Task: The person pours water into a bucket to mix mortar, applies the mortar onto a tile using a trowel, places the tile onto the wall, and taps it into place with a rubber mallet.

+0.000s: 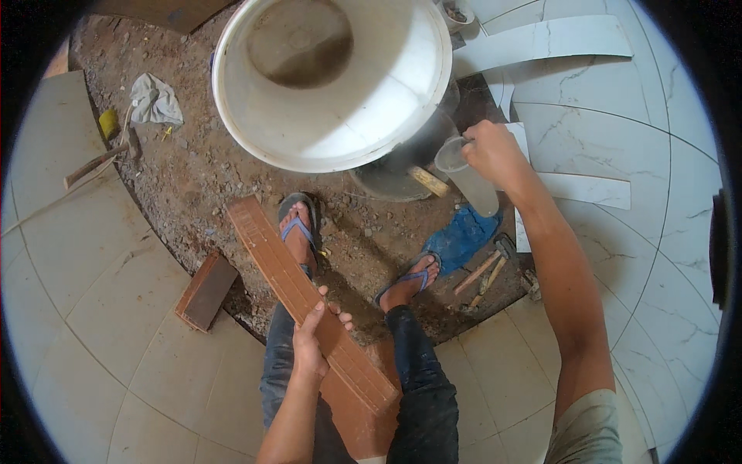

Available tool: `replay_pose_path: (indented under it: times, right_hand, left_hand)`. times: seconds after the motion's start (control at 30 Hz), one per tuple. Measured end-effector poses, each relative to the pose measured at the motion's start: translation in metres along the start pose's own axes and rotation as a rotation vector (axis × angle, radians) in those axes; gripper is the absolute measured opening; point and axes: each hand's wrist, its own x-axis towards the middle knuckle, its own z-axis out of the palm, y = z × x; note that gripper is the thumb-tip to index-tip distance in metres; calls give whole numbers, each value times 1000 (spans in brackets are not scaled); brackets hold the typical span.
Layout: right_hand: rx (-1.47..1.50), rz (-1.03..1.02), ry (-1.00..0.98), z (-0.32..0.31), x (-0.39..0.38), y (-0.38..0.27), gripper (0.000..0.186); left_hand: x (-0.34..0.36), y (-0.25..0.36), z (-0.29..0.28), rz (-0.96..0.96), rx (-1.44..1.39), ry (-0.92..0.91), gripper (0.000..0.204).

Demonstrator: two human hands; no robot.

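My left hand [311, 340] is closed around a long reddish-brown tile strip [274, 267], held slantwise above my feet. Its ribbed lines run along the length. In my right hand [495, 151] is a translucent plastic cup [473, 185], gripped near its rim and tilted, beside a large white tub [336, 160]. The tub leans with its wide mouth toward me, and a dark wet patch shows at its bottom. Beneath the tub's right side sits a dark bucket [379, 182], partly hidden, with a wooden handle [429, 182] sticking out.
More brown tile strips [207, 292] lie left on the gravelly ground. A hammer [104, 164] and a crumpled cloth [156, 100] are farther left. Blue plastic [464, 238] and wooden-handled tools [487, 271] lie by my right foot. Cut white tile pieces [549, 45] rest on the marbled floor.
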Motion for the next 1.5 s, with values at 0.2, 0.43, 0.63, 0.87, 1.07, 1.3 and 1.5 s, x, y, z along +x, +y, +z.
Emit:
replay_pose_path:
  times: [0.2,0.43,0.63,0.87,1.07,1.3,1.5]
  right_hand:
    - [-7,41,-33,1,3,6,21]
    - [-30,33,-40,8,5,4,20]
    - [17,26,-76,1,1,11,22]
    - [287,-88,57,-77,-60,-26,32]
    - [431,-315,327,-127,-84,-86,35]
    - [575,-310,275,-95,-11,-90,37]
    - [698,43,382,-33,-33,-39,29]
  left_hand:
    - [1,2,-1,-8,-5,-19,48]
    - [1,4,0,2,24,-22,48]
    - [-1,5,2,-7,16,-16,48]
    - [2,5,2,14,-20,-21,48]
    - [7,9,-6,9,62,42,45]
    - [91,-24,0,-9,11,-11,19]
    - [182,-10,20,152,38,-91,23]
